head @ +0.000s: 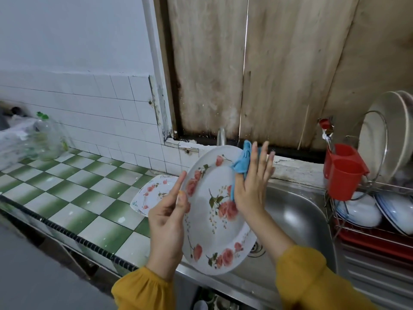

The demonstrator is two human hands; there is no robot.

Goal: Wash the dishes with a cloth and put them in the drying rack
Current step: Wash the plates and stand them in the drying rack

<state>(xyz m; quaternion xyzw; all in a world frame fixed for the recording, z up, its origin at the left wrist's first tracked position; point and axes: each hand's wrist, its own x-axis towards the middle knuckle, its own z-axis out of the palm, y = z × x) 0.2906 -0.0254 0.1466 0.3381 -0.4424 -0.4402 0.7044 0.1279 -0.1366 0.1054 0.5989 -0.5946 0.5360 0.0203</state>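
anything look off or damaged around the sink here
Yes: the wooden board behind the sink is stained dark along its bottom edge, and the tile trim beside it looks chipped and blackened. The floral plate looks intact.

Glossy rose-printed plate point(214, 209), soft blue cloth point(242, 163), shiny steel sink point(297, 211), glazed tile counter point(73, 189).

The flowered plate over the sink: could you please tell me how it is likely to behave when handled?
Probably stiff: the flowered plate holds its shape while held tilted by one rim in the left hand. Likely slippery, since its surface looks glossy under the blue cloth pressed by the right hand. Possibly breakable if dropped into the steel sink.
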